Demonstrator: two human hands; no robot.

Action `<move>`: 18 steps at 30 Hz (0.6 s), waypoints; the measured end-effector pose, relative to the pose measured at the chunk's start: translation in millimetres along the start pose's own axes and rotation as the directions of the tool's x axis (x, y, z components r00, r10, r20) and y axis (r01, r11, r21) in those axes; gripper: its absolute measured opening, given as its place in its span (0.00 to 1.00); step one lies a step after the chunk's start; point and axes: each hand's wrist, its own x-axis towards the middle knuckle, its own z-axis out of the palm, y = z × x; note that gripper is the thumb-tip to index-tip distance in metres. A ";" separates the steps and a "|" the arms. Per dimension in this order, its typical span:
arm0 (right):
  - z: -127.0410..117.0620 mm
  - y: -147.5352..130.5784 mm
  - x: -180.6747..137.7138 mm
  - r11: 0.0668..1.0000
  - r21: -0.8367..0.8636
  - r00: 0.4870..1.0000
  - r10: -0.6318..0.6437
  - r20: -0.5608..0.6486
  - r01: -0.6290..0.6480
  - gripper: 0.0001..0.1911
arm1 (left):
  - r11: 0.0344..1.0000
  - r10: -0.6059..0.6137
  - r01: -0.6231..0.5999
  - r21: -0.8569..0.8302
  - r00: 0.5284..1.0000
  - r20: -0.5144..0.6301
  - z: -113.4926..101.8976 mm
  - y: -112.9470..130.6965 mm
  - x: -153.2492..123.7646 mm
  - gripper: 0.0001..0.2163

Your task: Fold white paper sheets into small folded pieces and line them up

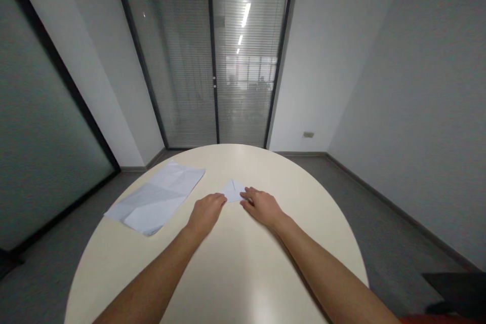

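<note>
A small folded white paper (233, 190) lies near the middle of a round cream table (235, 263). My left hand (207, 211) rests with its fingers curled and pinched on the paper's left edge. Close on the other side, my right hand (261, 206) has its fingertips pressed together on the paper's right edge. Both forearms reach in from the bottom of the view. Part of the paper is hidden under the fingertips.
Several creased white sheets (157, 197) lie on the table's left side, near its edge. Behind the table stand glass doors with blinds (212, 55). Grey floor surrounds the table; a dark object (455, 291) sits at the bottom right.
</note>
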 end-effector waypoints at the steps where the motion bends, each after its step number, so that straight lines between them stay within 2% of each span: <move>1: -0.2 0.5 0.2 1.000 -0.004 1.000 0.004 -0.001 -0.004 0.19 | 1.000 0.003 -0.003 0.004 1.000 0.004 0.1 -0.4 0.1 0.12; 9: -4.1 1.1 0.6 1.000 0.007 0.999 0.026 -0.035 -0.026 0.16 | 1.000 -0.009 0.009 0.019 1.000 0.001 0.6 -2.4 -0.7 0.14; 18: -4.2 1.7 1.5 0.998 0.032 0.995 0.060 -0.080 -0.057 0.19 | 0.999 -0.038 0.038 0.014 0.999 0.000 3.5 -4.2 -0.5 0.14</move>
